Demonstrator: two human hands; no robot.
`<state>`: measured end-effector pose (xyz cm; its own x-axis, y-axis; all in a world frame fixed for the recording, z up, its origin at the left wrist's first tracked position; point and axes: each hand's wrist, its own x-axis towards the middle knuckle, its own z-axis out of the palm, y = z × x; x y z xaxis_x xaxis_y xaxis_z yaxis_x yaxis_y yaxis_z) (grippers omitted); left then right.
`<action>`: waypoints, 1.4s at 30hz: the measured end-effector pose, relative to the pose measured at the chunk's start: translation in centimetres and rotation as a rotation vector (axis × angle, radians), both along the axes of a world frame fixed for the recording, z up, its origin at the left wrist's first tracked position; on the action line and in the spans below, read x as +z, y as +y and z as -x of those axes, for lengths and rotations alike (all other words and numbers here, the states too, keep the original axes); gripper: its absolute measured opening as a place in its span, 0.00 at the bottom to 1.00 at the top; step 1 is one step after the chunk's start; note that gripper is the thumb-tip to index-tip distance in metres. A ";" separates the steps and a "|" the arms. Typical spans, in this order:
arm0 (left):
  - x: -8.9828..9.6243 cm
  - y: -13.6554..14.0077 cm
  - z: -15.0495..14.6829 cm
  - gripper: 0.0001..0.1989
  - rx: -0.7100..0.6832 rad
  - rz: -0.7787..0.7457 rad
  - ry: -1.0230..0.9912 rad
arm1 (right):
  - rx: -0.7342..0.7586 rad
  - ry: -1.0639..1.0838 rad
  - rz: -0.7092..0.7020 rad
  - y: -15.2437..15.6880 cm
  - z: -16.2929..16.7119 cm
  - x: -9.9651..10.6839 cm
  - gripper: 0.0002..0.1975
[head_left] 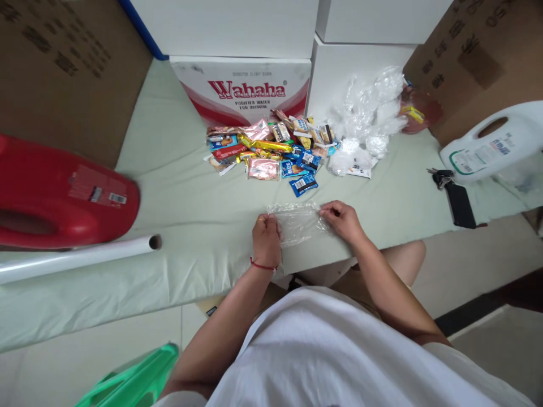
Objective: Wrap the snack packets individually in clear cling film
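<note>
A clear plastic bag is stretched flat between my two hands at the front edge of the table. My left hand, with a red string at the wrist, pinches its left side. On the opposite side, the fingers of my right hand are closed on its upper right corner. Just beyond the bag lies a heap of small wrapped snacks, in pink, yellow, blue and brown wrappers. A pile of crumpled clear plastic bags sits right of the heap.
Behind the snacks stands a Wahaha carton. A red jug and a white tube lie at left. At right are a white jug, keys and a black phone. A green bag is on the floor.
</note>
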<state>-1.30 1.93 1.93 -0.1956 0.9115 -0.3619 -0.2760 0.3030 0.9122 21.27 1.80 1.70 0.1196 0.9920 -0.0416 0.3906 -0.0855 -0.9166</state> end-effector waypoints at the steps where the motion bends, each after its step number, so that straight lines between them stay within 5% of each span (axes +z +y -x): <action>1: 0.1 0.1 0.1 0.10 -0.001 0.007 -0.011 | -0.014 0.089 0.048 0.1 -0.5 0.4 0.15; 7: 0.5 0.3 1.0 0.10 0.018 0.044 -0.057 | -0.222 0.241 0.030 0.0 -3.3 1.8 0.16; 11: 0.4 -0.1 1.6 0.10 0.056 -0.011 0.035 | -0.255 -0.040 0.022 -0.8 -3.3 1.7 0.16; 16: 0.8 -0.9 1.4 0.12 -0.006 -0.039 0.008 | -0.098 -0.470 0.072 -1.2 -0.9 1.0 0.19; 19: 0.9 -1.2 1.4 0.12 -0.046 -0.056 0.036 | -0.015 -0.562 0.067 -0.8 0.1 0.7 0.09; 21: 0.9 -1.3 1.7 0.12 -0.048 -0.054 0.074 | 0.030 -0.443 0.039 -0.8 0.1 1.1 0.06; 24: 0.8 -1.4 2.1 0.12 -0.049 -0.044 0.086 | 0.049 0.007 0.009 -1.1 -0.1 2.3 0.14; 29: 0.6 -1.3 2.2 0.14 -0.055 -0.036 0.056 | 0.036 0.701 0.324 -1.1 0.3 3.7 0.33; 33: 0.4 -1.2 2.2 0.13 -0.061 -0.039 0.034 | 0.070 0.772 0.480 -0.8 1.1 3.2 0.27; 39: 0.6 -1.3 2.1 0.13 -0.064 -0.041 0.039 | 0.168 0.785 0.457 -1.2 1.3 2.7 0.28; 42: 0.8 -1.2 2.1 0.13 -0.071 -0.043 0.056 | 0.188 0.728 0.462 -1.3 1.2 2.1 0.21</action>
